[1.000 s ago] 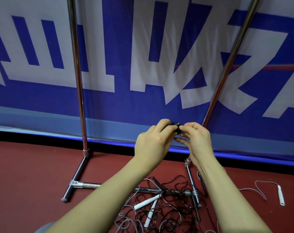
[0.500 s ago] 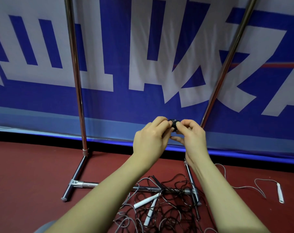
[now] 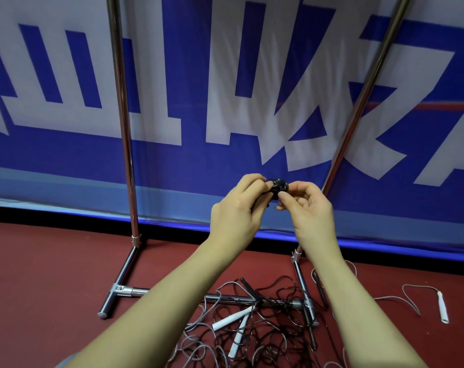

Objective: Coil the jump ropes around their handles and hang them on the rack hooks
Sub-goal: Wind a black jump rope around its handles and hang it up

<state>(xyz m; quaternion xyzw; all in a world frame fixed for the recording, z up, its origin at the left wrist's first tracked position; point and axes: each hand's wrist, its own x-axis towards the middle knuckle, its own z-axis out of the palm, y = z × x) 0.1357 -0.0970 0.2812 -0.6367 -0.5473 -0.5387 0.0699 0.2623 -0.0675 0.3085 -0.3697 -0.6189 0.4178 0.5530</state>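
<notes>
Both hands meet at the middle of the view around a small black rope bundle (image 3: 277, 189): the left hand (image 3: 236, 211) curls its fingers round the bundle's nine o'clock end, and the right hand (image 3: 309, 208) pinches the three o'clock end between thumb and forefinger. The bundle's long axis appears to run roughly from nine to three o'clock, though fingers hide most of it. Toward six o'clock, a tangle of black and grey ropes (image 3: 254, 330) with white handles (image 3: 232, 318) lies on the red floor (image 3: 39, 288) over the base of the metal rack (image 3: 124, 128); another white handle (image 3: 443, 306) lies at four o'clock.
</notes>
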